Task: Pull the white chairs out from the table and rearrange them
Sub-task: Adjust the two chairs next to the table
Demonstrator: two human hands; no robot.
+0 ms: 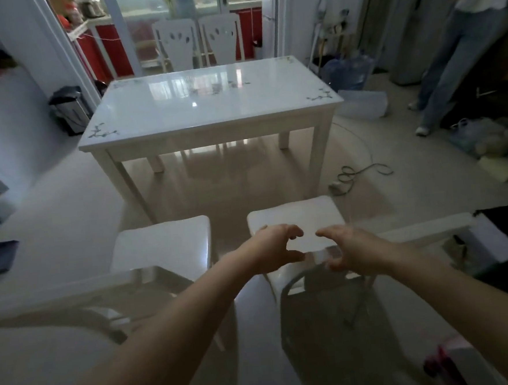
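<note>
left hand (276, 245) was out front, fingers hooked like a claw and thumb spread, nothing in it, hovering over the back of the seat of the right chair (296, 216). right hand (351, 250) was just beside it, a small gap between the two, fingers curled down at the blurred top rail of that chair's back, and whether it gripped the rail or only hung over it could not be told. both forearms reached in from the bottom of the view. the right chair stood with its back toward the camera and its white seat facing the table (211, 111), well clear of it, with bare floor (245, 178) between them. the left chair (166, 243) sat just beside it, facing the same way, its back a pale blur at lower left, a narrow strip of floor between the two seats. the table was white and glossy, with small flower prints at its corners. behind its far edge two far chairs (176, 41) stood side by side, backs upright. on the floor to the right of the table lay a looped cable (362, 171), and further back a blue water jug (349, 71). a person (458, 42) in jeans stood at the right edge. a dark bin (69, 109) stood by the wall on the left.
</note>
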